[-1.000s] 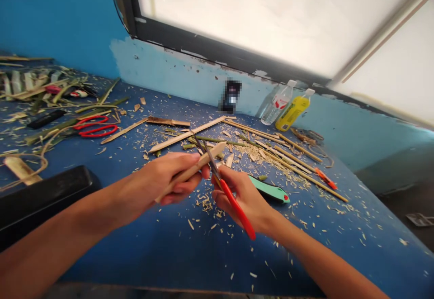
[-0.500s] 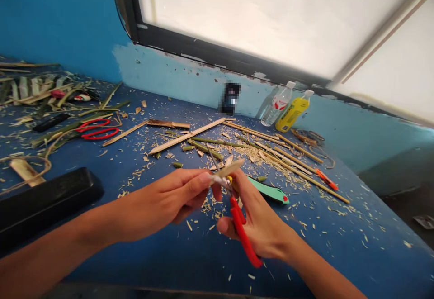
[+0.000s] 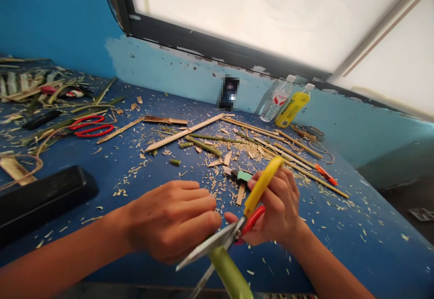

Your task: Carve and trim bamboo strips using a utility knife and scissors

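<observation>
My right hand (image 3: 280,208) holds a pair of scissors (image 3: 262,188) by a yellow and a red handle. The scissors' blades are apart and point down and left toward me. A green bamboo strip (image 3: 232,274) lies between the blades and slants to the bottom edge of the view. My left hand (image 3: 179,224) is closed beside the blades, around the strip's upper end, which the fingers and blade hide. Just beyond my right hand, a green utility knife (image 3: 244,177) rests on the table, partly covered by the fingers.
Bamboo sticks (image 3: 301,168) and shavings are strewn over the blue table (image 3: 135,226). Red-handled scissors (image 3: 91,127) and a black case (image 3: 50,199) are at left. A clear bottle (image 3: 276,102) and a yellow bottle (image 3: 294,106) stand by the wall. An orange cutter (image 3: 326,174) lies right.
The scissors have turned so their blades point toward me, with the yellow handle now uppermost. My left hand has rolled over, back upward, and the strip now points down toward me.
</observation>
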`<state>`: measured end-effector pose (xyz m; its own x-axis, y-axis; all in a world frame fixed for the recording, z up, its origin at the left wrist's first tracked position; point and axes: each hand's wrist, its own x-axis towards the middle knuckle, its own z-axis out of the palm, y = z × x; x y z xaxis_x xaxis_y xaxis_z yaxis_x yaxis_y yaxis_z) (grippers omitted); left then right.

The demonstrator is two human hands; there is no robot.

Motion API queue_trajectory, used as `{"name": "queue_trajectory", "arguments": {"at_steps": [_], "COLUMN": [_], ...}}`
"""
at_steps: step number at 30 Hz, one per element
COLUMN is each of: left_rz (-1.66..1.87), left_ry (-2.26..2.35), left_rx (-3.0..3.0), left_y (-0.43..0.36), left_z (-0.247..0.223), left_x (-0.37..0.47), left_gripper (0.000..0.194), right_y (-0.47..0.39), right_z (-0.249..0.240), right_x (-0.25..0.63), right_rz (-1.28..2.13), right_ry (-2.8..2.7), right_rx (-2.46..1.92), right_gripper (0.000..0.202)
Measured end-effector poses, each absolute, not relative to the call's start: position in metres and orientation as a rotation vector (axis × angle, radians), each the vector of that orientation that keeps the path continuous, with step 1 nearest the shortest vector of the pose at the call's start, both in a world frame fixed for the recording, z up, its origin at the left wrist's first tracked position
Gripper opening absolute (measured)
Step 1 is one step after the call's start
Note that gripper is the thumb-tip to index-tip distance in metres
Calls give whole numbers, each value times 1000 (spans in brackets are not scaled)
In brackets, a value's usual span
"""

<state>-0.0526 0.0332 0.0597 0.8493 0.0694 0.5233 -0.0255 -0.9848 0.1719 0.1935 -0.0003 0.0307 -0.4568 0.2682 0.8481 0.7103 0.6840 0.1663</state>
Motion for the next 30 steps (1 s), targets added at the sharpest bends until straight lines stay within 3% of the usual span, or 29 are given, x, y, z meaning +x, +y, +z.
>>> {"name": "queue_trajectory", "arguments": {"at_steps": [5, 11, 18, 30], "left_rz": [834, 598, 791, 1112], "left_ry": [-50, 58, 143, 361], "left_rx": [2858, 2813, 2753, 2659], "left_y": [29, 29, 21, 11], "left_z": [54, 45, 34, 22], "left_x": [-51, -53, -51, -54], "left_gripper": [34, 24, 45, 27], "right_y": [-6, -11, -18, -24], "right_z": [37, 36, 36, 29], "right_x": [191, 188, 186, 176], "right_rz": [-802, -899, -881, -621], "right_ry": [-2049, -2068, -2079, -2145], "right_rx": [-662, -565, -636, -831], "right_gripper": [28, 23, 18, 38]}}
